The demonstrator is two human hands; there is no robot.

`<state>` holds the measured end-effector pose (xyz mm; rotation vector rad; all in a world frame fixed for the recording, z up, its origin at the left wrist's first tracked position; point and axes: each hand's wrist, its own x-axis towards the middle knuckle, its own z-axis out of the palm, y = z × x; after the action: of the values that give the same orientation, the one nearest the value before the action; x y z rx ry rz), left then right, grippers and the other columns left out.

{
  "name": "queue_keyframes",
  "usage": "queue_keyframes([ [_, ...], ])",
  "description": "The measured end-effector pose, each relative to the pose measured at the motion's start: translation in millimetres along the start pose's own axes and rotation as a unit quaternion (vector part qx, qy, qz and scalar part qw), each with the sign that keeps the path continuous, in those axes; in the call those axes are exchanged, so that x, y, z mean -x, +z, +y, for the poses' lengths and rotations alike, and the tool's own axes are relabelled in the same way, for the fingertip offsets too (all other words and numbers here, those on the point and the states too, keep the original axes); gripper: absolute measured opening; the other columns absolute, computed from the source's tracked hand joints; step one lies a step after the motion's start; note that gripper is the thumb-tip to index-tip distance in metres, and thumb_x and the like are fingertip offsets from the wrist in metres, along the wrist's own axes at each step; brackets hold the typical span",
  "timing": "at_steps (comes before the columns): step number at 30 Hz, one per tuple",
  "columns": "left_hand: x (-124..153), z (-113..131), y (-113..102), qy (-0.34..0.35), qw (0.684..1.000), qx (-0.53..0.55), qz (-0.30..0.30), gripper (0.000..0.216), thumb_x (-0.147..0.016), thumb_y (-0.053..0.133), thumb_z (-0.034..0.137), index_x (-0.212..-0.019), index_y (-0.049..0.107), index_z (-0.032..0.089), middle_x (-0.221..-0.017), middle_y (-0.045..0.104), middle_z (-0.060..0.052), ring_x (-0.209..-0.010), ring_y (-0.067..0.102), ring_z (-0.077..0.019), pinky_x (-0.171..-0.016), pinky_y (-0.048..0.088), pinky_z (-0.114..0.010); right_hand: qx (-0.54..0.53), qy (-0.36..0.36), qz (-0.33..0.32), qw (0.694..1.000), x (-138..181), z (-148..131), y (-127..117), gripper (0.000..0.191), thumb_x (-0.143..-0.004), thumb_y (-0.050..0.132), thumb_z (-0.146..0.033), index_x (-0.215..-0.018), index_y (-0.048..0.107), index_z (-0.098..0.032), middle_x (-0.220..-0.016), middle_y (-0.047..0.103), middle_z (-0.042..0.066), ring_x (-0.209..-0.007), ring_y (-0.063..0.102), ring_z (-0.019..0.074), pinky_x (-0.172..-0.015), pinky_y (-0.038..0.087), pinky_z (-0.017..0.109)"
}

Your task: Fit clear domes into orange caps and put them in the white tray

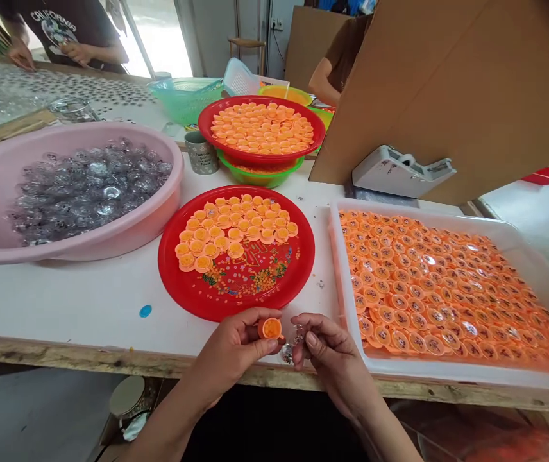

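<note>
Between the fingers of my left hand is a small orange plastic cup, its open side facing up with orange bits inside. My right hand pinches a small clear plastic cap, a little to the right of the cup and apart from it. Another clear piece shows below, between the hands. Just beyond them lies a red round tray with many orange cups and loose orange beads. To the right, a white bin is filled with orange cups under printed clear caps.
A pink basin of clear caps stands at left. Behind the tray, a red plate of orange pieces rests on a green bowl, beside a grey mug. A tape dispenser stands by a cardboard sheet. Two other people sit across.
</note>
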<state>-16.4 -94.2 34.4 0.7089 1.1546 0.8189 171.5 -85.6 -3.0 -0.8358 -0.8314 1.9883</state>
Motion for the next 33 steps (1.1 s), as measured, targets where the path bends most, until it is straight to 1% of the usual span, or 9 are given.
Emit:
queue_keyframes([
  [4, -5.1, -4.7, 4.2, -0.002, 1.000, 0.008, -0.015, 0.041, -0.074, 0.075, 0.029, -0.111, 0.064, 0.015, -0.093, 0.069, -0.008, -0.090, 0.065, -0.0247, -0.081, 0.053, -0.037, -0.047, 0.015, 0.007, 0.999, -1.2, -0.4, 0.0, 0.021, -0.089, 0.065, -0.025, -0.109, 0.071, -0.021, -0.073, 0.065, 0.001, -0.067, 0.059, 0.0116, -0.065, 0.049, 0.024],
  [9, -8.6, -9.8, 5.6, 0.009, 0.999, 0.032, -0.017, 0.042, -0.073, 0.076, 0.026, -0.112, 0.065, 0.015, -0.094, 0.070, -0.008, -0.087, 0.065, -0.0230, -0.087, 0.052, -0.040, -0.068, 0.034, 0.022, 0.997, -5.3, -1.6, -1.7, 0.017, -0.087, 0.068, -0.026, -0.102, 0.071, -0.019, -0.071, 0.065, 0.002, -0.066, 0.059, 0.0119, -0.065, 0.050, 0.025],
  [15, -7.1, 1.6, 14.0, 0.025, 0.999, 0.031, -0.019, 0.035, -0.077, 0.073, 0.021, -0.110, 0.067, 0.013, -0.087, 0.071, -0.008, -0.084, 0.066, -0.0219, -0.081, 0.053, -0.037, -0.047, 0.023, 0.037, 0.998, -7.0, 1.8, -6.0, 0.019, -0.087, 0.069, -0.029, -0.103, 0.070, -0.019, -0.072, 0.065, 0.002, -0.065, 0.060, 0.0114, -0.065, 0.050, 0.024],
  [19, -7.0, 0.3, 12.9, 0.019, 0.999, 0.041, -0.010, 0.036, -0.073, 0.078, 0.022, -0.107, 0.068, 0.015, -0.091, 0.072, -0.008, -0.087, 0.067, -0.0229, -0.081, 0.054, -0.036, -0.022, 0.005, 0.073, 0.997, -7.5, 6.1, -5.8, 0.011, -0.084, 0.072, -0.027, -0.092, 0.070, -0.019, -0.069, 0.064, 0.000, -0.061, 0.059, 0.0097, -0.055, 0.047, 0.019],
  [21, -6.7, -1.4, 10.7, 0.017, 0.998, 0.057, -0.008, 0.037, -0.072, 0.079, 0.023, -0.106, 0.068, 0.016, -0.090, 0.072, -0.007, -0.087, 0.067, -0.0222, -0.080, 0.055, -0.035, -0.019, 0.000, 0.085, 0.996, -7.1, 6.6, -5.1, 0.020, -0.081, 0.075, -0.025, -0.100, 0.069, -0.022, -0.072, 0.065, -0.001, -0.062, 0.060, 0.0105, -0.054, 0.048, 0.019],
  [23, -5.9, -2.1, 8.5, 0.019, 0.998, 0.065, 0.010, 0.036, -0.072, 0.080, 0.023, -0.105, 0.069, 0.017, -0.091, 0.072, -0.006, -0.087, 0.068, -0.0213, -0.080, 0.055, -0.033, -0.020, 0.007, 0.082, 0.996, -6.1, 5.8, -4.8, 0.027, -0.080, 0.076, -0.026, -0.106, 0.068, -0.022, -0.073, 0.066, 0.000, -0.063, 0.063, 0.0117, -0.059, 0.051, 0.023],
  [27, -2.9, -1.3, 6.9, 0.017, 0.997, 0.053, 0.047, 0.033, -0.074, 0.078, 0.020, -0.105, 0.068, 0.018, -0.095, 0.070, -0.005, -0.090, 0.069, -0.0215, -0.079, 0.054, -0.030, -0.026, 0.019, 0.058, 0.998, -4.2, 2.7, -5.0, 0.018, -0.083, 0.074, -0.026, -0.098, 0.068, -0.019, -0.072, 0.067, 0.001, -0.063, 0.063, 0.0111, -0.065, 0.051, 0.023],
  [30, -0.8, -0.8, 7.4, 0.021, 0.997, 0.053, 0.045, 0.030, -0.076, 0.075, 0.020, -0.104, 0.065, 0.019, -0.092, 0.068, -0.003, -0.088, 0.068, -0.0201, -0.075, 0.054, -0.028, -0.043, 0.016, 0.046, 0.998, -3.8, 0.9, -4.2, 0.015, -0.084, 0.073, -0.024, -0.097, 0.066, -0.019, -0.074, 0.067, 0.001, -0.067, 0.063, 0.0114, -0.065, 0.051, 0.023],
  [33, -0.5, 0.0, 6.8, 0.031, 0.998, 0.053, 0.028, 0.027, -0.077, 0.074, 0.021, -0.102, 0.064, 0.018, -0.088, 0.066, -0.003, -0.084, 0.066, -0.0191, -0.066, 0.050, -0.025, -0.056, 0.023, 0.039, 0.997, -3.3, -0.5, -2.5, 0.013, -0.084, 0.072, -0.023, -0.095, 0.066, -0.019, -0.074, 0.066, 0.001, -0.067, 0.062, 0.0112, -0.063, 0.051, 0.022],
])
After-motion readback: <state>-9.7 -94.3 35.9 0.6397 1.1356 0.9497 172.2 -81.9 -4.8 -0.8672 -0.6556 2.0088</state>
